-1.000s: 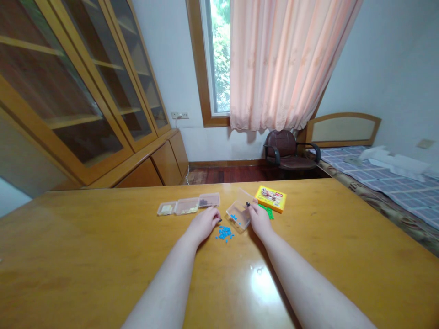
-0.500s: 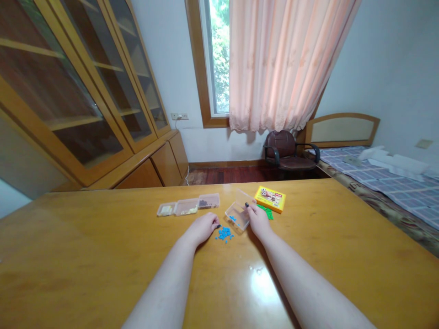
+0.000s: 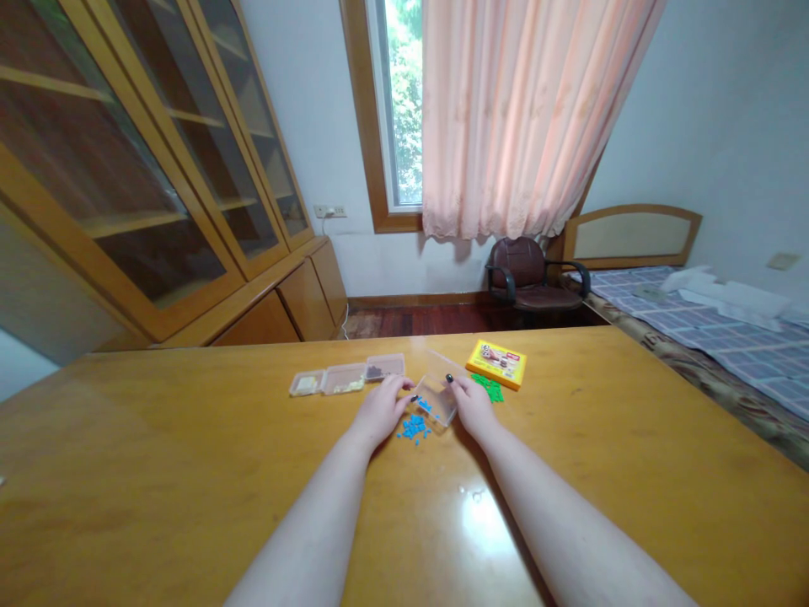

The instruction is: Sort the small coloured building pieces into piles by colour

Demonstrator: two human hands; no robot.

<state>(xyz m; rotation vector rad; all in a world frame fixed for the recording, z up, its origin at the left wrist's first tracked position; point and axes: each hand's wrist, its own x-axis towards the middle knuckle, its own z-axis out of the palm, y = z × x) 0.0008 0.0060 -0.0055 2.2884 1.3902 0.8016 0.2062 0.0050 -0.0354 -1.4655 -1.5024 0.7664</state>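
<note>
On the wooden bench (image 3: pixel 190 472), a loose pile of small blue pieces (image 3: pixel 414 427) is spread just in front of the clear plastic box (image 3: pixel 446 412), in which more blue pieces are held. The box's right side is grasped by the right hand (image 3: pixel 474 408). The left hand (image 3: pixel 381 411) is placed at its left edge, fingers bent; whether a piece is pinched cannot be told. Beyond the right hand, green pieces (image 3: pixel 488 388) are scattered beside a yellow box (image 3: pixel 496 365).
</note>
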